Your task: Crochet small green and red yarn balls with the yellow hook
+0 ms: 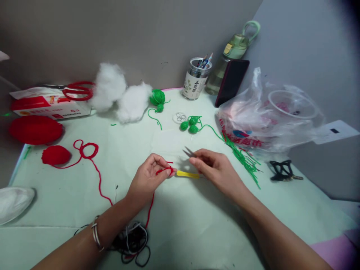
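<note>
My left hand (150, 172) pinches a small looped piece of red yarn (168, 170) at the middle of the table. Beside those fingertips, a crochet hook with a yellow handle (188, 174) points toward my right hand (212, 165). That hand is closed around small pointed metal scissors (189, 151), whose tips point up and left, above the hook. Red yarn runs from beneath my left hand and links across the table to coiled red yarn (90, 150) and a red ball (56, 155).
Behind stand a tissue box (70, 109) with red-handled scissors (77, 91), white stuffing (133, 103), a pen jar (194, 84), a phone (232, 82) and a bottle (215, 75). A plastic bag (247, 116) and green yarn strands (244, 157) lie right; tangled black yarn (132, 240) lies near my left forearm.
</note>
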A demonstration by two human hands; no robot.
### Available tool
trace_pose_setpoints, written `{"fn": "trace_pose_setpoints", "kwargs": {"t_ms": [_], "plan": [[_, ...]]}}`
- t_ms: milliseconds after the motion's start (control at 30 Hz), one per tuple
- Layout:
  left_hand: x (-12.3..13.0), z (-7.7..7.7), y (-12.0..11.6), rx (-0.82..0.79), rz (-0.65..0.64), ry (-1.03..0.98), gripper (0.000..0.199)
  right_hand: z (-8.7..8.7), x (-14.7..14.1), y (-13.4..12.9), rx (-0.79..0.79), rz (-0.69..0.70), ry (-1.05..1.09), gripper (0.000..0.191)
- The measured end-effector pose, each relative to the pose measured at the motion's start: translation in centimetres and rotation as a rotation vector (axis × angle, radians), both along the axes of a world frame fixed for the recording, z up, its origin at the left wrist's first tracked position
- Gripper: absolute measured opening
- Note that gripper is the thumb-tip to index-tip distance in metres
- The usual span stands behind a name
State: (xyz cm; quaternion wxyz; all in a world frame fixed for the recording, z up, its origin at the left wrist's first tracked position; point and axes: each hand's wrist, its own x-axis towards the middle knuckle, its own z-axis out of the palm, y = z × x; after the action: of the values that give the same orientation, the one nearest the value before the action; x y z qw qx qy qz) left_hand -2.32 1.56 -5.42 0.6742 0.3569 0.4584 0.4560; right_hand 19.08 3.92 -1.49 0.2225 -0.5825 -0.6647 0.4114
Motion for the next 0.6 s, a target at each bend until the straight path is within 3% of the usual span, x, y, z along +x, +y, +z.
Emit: {"fn": "trace_pose_setpoints", "kwargs": {"t_ms": [67, 133, 233, 333, 467, 600], "plan": [[-0.2, 0.0, 0.1, -0.029, -0.010, -0.022, 0.026, -0.9, 1.2, 0.4, 0.251, -0.056, -0.165, 0.028], [-0.5, 0.1, 0.3, -0.069, -0.008, -0.055, 0.024, -1.8, 2.3, 0.8, 0.450, 0.015, -0.308, 0.041], [-0.7, 0.5, 0.5, -0.149, -0.018, -0.155, 0.021, -2.5, 3.0, 0.8, 0.545, 0.310, -0.376, 0.058], [-0.7, 0.9, 0.4, -0.190, -0.050, -0.258, 0.016, -2.2, 2.2, 0.0, 0.608, 0.573, -0.287, 0.065], [-0.4, 1.5, -0.2, -0.162, -0.091, -0.293, 0.011, -1.4, 0.3, -1.3, 0.828, 0.562, -0.179, 0.053], [-0.3, 2.5, -0.8, -0.131, -0.139, -0.304, 0.013, -0.6, -0.5, -1.7, 0.912, 0.522, -0.068, 0.038]]}}
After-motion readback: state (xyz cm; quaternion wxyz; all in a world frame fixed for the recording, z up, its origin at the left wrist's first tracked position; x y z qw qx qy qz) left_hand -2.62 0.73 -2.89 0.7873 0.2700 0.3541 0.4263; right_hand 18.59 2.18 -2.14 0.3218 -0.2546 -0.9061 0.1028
